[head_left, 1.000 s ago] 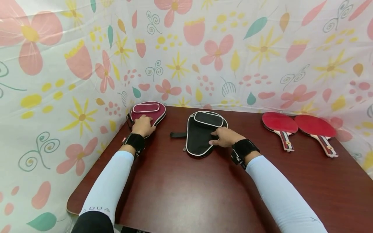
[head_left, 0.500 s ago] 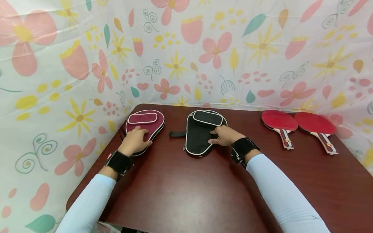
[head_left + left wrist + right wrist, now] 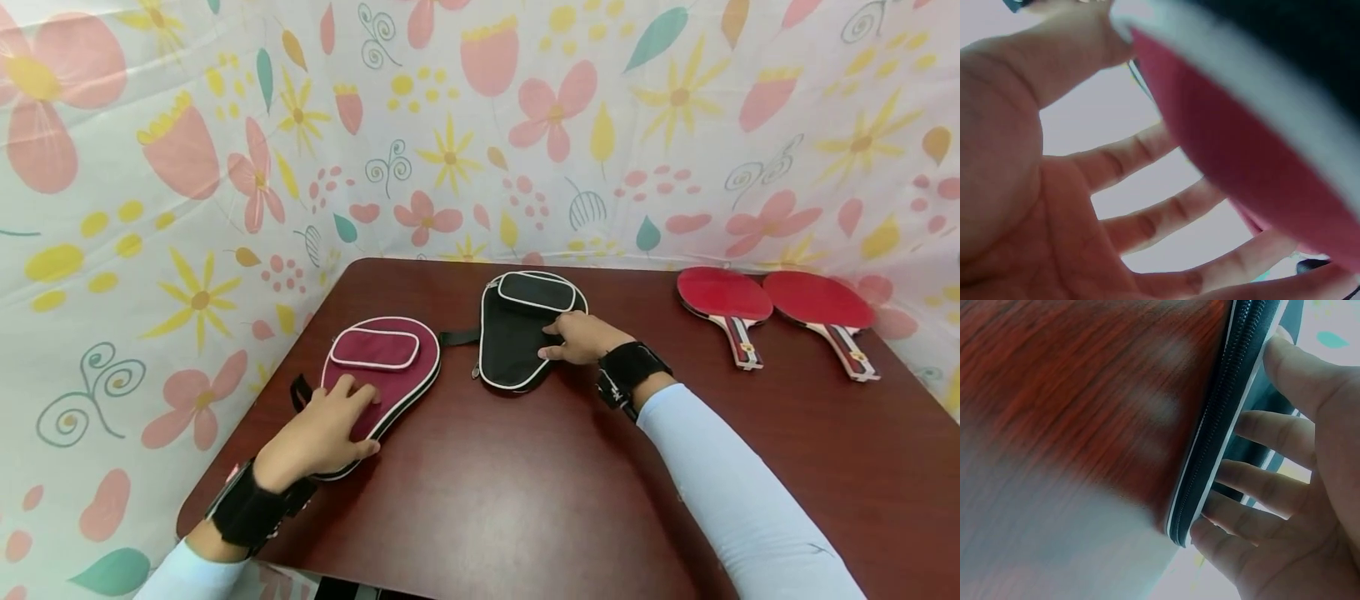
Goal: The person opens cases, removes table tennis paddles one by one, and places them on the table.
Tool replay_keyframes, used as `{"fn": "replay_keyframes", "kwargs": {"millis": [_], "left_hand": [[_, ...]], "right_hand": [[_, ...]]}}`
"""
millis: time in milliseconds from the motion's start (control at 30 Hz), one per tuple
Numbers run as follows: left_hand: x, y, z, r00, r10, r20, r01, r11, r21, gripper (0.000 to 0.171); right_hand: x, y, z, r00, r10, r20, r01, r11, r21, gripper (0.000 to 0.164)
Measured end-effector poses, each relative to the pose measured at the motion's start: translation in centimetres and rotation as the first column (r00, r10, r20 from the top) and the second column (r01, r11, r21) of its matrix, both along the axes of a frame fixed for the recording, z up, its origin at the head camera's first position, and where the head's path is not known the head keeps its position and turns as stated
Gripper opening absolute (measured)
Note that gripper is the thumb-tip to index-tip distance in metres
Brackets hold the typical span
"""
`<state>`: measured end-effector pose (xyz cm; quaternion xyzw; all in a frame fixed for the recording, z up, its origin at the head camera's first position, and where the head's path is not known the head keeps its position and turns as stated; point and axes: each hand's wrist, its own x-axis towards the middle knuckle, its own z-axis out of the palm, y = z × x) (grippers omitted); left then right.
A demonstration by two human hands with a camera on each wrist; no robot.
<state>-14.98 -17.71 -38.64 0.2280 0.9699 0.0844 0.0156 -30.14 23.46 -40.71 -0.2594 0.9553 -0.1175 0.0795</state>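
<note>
A maroon table tennis bat cover (image 3: 405, 375) with white piping and a front pocket lies at the table's left side. My left hand (image 3: 318, 433) spans its narrow end, thumb on the right edge and fingers over the top. The left wrist view shows the thumb and spread fingers (image 3: 1166, 219) against the cover's maroon face. A similar black bat cover (image 3: 510, 342) lies in the middle, its strap reaching left. My right hand (image 3: 588, 337) rests on its right side, fingers spread and fairly straight. In the right wrist view its fingertips touch the cover beside the zip (image 3: 1216, 412).
Two red table tennis bats (image 3: 723, 300) lie side by side at the right rear of the brown table (image 3: 525, 500), handles toward me. A flowered cloth (image 3: 555, 167) hangs behind and along the left side.
My left hand has drawn the maroon cover from the rear left corner toward me, until its round end sits near the black cover's strap. My right hand stays on the black cover.
</note>
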Motion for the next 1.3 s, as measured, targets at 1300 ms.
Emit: {"fn": "replay_keyframes", "kwargs": {"millis": [1300], "left_hand": [[7.3,5.0,1.4,0.871,-0.389,0.299,0.387,0.92,0.066,0.062]], "right_hand": [[-0.5,0.3,0.3,1.0,0.019,0.012,-0.02,0.998,0.057,0.058]]}}
